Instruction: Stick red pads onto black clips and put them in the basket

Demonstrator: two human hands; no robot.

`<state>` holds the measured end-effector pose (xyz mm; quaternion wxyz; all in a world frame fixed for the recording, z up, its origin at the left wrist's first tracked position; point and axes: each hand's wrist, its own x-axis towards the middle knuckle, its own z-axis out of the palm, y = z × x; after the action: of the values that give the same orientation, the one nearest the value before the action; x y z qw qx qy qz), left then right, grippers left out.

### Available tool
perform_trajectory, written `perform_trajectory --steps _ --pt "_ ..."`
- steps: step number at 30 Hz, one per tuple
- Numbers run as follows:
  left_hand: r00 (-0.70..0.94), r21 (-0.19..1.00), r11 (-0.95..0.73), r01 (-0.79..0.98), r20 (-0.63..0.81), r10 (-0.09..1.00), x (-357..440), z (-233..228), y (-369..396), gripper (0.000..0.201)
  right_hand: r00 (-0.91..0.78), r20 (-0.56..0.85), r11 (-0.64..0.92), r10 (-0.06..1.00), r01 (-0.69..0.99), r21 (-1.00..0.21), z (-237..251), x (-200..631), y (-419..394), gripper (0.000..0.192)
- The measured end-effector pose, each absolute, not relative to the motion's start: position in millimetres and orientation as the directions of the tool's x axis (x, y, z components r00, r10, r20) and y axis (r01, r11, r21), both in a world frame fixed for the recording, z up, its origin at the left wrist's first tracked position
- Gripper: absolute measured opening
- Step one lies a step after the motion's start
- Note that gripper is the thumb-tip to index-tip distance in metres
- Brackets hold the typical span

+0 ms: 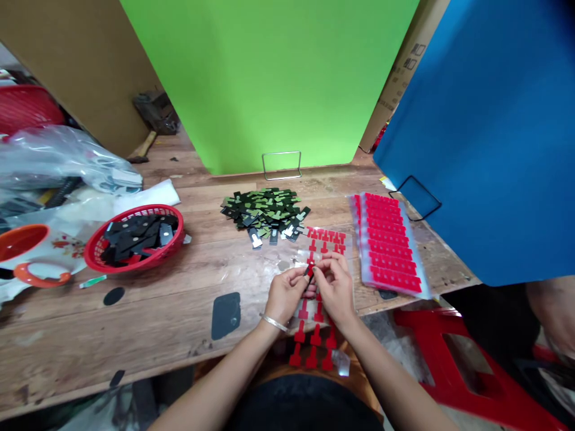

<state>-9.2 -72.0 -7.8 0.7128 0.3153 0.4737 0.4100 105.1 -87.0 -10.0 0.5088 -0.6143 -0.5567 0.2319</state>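
Head view of a wooden workbench [148, 299] with both hands meeting at its near edge. The left hand [285, 293] and the right hand [335, 287] are drawn close together, fingertips pinched on a small dark piece [308, 272] held between them; which hand bears most of the grip cannot be told. Directly under the hands lies a clear sheet of red T-shaped stickers [326, 238], which runs from the bench top over the edge toward the person's lap. Just beyond the sheet sits a loose heap of dark green and black flat pieces [265, 214]. To the right, near the bench corner, lies a stack of sheets with red stickers [390, 245]. To the left, well apart from the hands, stands a red basket [135, 258] containing black pieces. A dark flat pad [225, 314] lies on the bench just left of the left wrist, which wears a metal bangle [275, 323]. A green panel [269, 78] and a blue panel [489, 137] stand behind
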Motion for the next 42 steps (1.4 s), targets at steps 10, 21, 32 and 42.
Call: perform_trajectory --steps 10,21,32,42 --pt "0.220 0.840 0.457 -0.294 -0.406 0.887 -8.0 -2.3 -75.4 0.035 0.307 0.253 0.124 0.917 0.382 -0.916 -8.2 105.3 -83.2 0.008" --pt "0.240 0.860 0.412 -0.302 -0.350 0.906 -8.5 -0.9 -80.4 0.033 0.373 0.188 0.104 0.909 0.233 -0.967 -7.1 100.2 -88.3 0.017" --pt "0.330 0.887 0.412 -0.207 -0.333 0.883 -22.0 5.6 -90.3 0.033 0.114 -0.204 -0.183 0.972 -0.168 -0.969 -11.0 105.1 -88.2 0.027" --pt "-0.308 0.871 0.026 0.490 0.145 0.940 -184.2 56.3 -23.5 0.042 0.132 -0.135 -0.139 0.982 0.026 -0.990 -9.1 119.3 -82.6 0.030"
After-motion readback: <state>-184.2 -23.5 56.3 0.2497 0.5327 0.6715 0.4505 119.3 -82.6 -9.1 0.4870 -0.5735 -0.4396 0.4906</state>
